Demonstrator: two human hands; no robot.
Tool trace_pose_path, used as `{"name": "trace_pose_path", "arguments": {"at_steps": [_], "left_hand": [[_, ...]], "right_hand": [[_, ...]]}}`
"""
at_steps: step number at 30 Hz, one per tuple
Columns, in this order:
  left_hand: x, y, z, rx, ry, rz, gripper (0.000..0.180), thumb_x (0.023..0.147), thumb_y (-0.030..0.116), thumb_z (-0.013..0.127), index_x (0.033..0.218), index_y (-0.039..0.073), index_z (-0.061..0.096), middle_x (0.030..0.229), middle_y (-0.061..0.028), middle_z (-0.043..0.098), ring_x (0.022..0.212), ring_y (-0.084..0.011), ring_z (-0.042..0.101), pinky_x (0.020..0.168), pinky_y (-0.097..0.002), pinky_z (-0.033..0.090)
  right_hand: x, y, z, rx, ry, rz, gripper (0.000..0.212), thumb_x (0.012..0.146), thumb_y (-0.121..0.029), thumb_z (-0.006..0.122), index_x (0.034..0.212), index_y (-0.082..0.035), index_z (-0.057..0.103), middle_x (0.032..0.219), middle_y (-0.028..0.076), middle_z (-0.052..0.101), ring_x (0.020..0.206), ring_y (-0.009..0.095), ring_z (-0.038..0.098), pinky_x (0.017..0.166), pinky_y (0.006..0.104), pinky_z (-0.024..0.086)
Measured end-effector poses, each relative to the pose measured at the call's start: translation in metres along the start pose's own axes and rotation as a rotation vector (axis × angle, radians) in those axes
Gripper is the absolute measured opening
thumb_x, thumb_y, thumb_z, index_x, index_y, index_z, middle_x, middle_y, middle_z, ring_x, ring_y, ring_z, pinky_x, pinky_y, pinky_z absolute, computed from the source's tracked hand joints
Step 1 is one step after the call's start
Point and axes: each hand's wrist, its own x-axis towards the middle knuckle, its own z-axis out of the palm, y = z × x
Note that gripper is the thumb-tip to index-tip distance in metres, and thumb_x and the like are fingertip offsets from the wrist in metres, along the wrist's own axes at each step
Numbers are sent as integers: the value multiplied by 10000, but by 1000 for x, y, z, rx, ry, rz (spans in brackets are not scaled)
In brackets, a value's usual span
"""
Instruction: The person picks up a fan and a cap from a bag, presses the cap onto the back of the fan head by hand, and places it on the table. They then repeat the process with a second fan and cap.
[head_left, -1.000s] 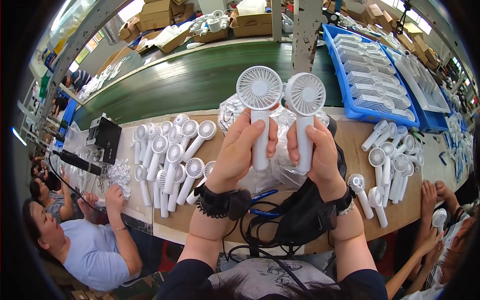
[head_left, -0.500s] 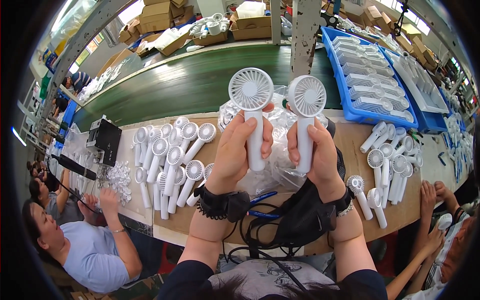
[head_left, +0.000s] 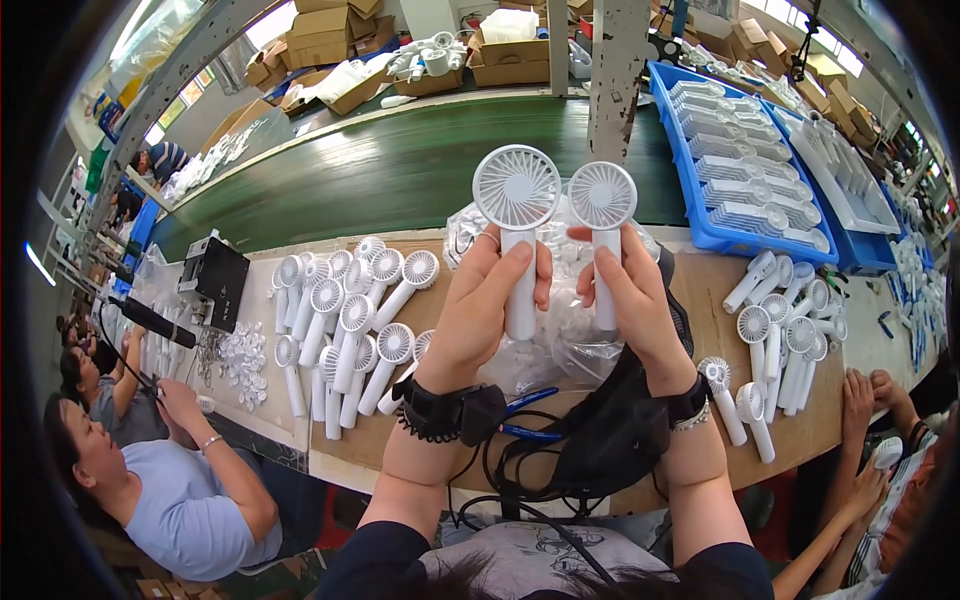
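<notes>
My left hand [head_left: 487, 300] is closed round the white handle of a handheld fan [head_left: 517, 188], its round slatted head upright. In my right hand [head_left: 637, 300] is a second white handheld fan [head_left: 602, 196], also upright, its head almost touching the first. Both are raised above the table over crumpled clear plastic bags [head_left: 575, 350]. Left of my forearms lie many similar white fans [head_left: 355, 315], heads pointing away. A smaller group of fans [head_left: 798, 335] lies on the cardboard to the right. Blue-handled pliers [head_left: 528, 432] rest between my forearms, next to a black bag with cables [head_left: 600, 430].
Beyond the table runs a green conveyor belt [head_left: 330, 175]. A blue crate [head_left: 700, 225] of white fan parts stands at the far right. On the left are a black box [head_left: 215, 283] and small clear pieces [head_left: 243, 362]. Co-workers sit on both sides; a metal post [head_left: 612, 90] rises ahead.
Both fans have shifted slightly right and down relative to each other, and the right one has turned a little. The co-worker's hands on the left have moved closer together.
</notes>
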Motion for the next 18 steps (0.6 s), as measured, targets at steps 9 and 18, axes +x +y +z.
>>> {"name": "trace_pose_path", "arguments": {"at_steps": [9, 18], "left_hand": [[-4, 2, 4, -7, -103, -14, 279, 892, 147, 405, 1131, 17, 342, 786, -54, 492, 616, -100, 473, 568, -230, 414], [-5, 1, -2, -411, -436, -242, 432, 906, 422, 324, 1051, 23, 402, 694, -44, 448, 526, -101, 459, 446, -211, 378]], "right_hand": [[3, 34, -11, -725, -61, -271, 380, 821, -71, 496, 1169, 48, 399, 1135, 149, 463, 1059, 210, 461, 852, 300, 392], [5, -3, -22, -676, 7, -206, 408, 775, -113, 562, 1157, -4, 467, 1088, 154, 495, 997, 205, 504, 834, 306, 408]]}}
